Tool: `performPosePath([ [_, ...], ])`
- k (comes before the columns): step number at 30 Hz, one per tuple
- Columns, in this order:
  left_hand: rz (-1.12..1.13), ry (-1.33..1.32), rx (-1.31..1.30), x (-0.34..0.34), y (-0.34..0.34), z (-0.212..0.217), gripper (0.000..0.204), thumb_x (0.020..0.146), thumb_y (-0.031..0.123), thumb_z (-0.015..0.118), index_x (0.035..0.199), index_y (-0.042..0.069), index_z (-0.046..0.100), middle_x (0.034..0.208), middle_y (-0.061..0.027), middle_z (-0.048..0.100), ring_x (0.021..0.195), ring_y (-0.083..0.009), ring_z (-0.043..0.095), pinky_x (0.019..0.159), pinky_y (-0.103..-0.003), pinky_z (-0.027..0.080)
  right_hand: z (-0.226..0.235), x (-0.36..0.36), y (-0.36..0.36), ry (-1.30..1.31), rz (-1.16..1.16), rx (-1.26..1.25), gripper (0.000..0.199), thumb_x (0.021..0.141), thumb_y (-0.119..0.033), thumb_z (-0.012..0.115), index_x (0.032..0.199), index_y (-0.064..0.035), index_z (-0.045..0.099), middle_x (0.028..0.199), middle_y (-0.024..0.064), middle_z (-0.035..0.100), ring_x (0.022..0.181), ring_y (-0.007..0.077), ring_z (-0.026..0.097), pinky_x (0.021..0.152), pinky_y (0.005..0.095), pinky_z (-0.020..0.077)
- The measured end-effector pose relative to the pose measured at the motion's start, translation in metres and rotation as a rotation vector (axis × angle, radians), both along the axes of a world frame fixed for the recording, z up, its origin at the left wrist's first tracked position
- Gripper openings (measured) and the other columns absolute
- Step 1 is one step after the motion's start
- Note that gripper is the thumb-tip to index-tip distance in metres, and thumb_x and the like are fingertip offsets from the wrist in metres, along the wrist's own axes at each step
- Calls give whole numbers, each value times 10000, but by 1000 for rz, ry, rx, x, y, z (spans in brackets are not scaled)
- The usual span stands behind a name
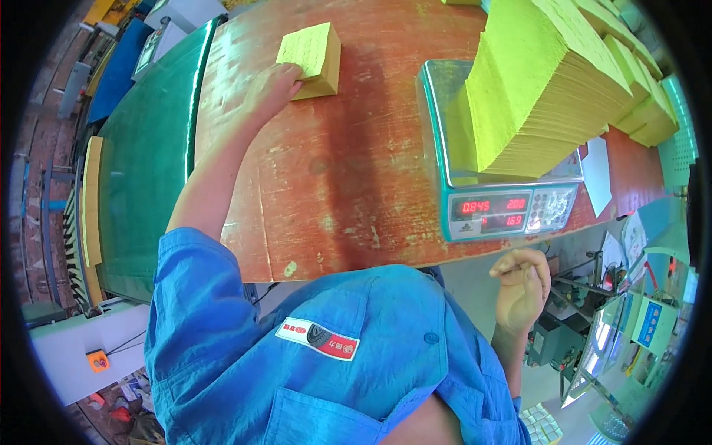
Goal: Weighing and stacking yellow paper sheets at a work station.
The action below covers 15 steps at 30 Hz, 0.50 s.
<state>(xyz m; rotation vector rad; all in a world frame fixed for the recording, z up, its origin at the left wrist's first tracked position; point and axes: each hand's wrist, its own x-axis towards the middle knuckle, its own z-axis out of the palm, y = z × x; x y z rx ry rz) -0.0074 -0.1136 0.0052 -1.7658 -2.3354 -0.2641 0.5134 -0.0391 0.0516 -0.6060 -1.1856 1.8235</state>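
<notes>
My left hand [271,87] reaches far across the reddish-brown wooden table [334,170] and rests its fingers on the near side of a small stack of yellow-green sheets [311,55]. My right hand [523,285] hangs in the air below the table's front edge, fingers loosely curled, holding nothing. Just above it stands a digital weighing scale [504,208] with red lit digits. A tall, tilted stack of yellow-green sheets [534,81] sits on the scale's pan.
More yellow-green stacks [645,111] lie at the far right of the table. A dark green machine surface [144,163] runs along the table's left side. Machinery and boxes stand on the floor at the lower right [630,326].
</notes>
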Motion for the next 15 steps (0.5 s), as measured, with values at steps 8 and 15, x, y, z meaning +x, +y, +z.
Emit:
performPosePath([
  [8, -63, 117, 11, 8, 1, -8, 166, 811, 183, 645, 887, 49, 582, 940, -91, 617, 929, -284, 597, 774, -413, 506, -1, -22, -4, 13, 159, -16, 288, 923, -187, 514, 1042, 65, 586, 829, 169, 629, 750, 246, 620, 696, 349, 501],
  [15, -80, 165, 19, 1, 5, -9, 182, 806, 186, 642, 889, 38, 576, 922, -98, 613, 920, -286, 596, 766, -407, 509, 1, -42, -9, 30, 248, -26, 277, 927, -185, 518, 1044, 51, 604, 826, 148, 634, 750, 227, 621, 702, 329, 488],
])
